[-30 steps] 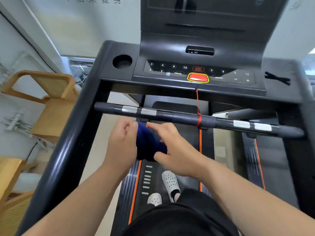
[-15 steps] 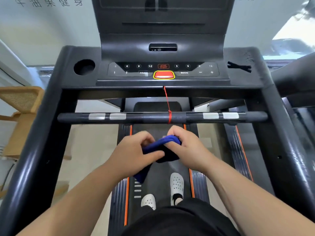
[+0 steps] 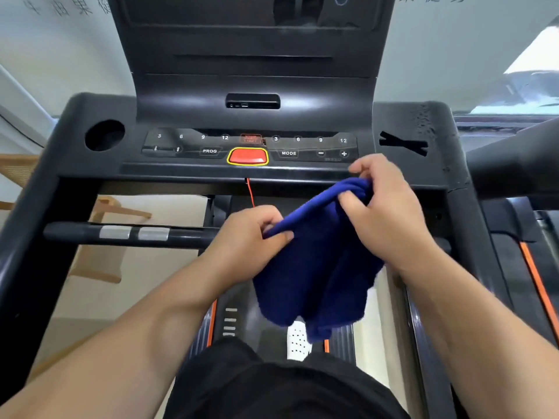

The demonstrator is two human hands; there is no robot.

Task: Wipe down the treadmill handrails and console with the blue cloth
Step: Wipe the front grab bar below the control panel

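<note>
Above the crossbar, both hands pinch the blue cloth spread between them: left hand, right hand. Step appears to be unfolding; next, press it on the console.

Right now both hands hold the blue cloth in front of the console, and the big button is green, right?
No: the head view shows the big button is red, not green. The left hand and right hand do hold the blue cloth.

Both hands are now drawing apart and rising toward the console — the blue cloth is opening out, hanging unfolded between them.
</note>
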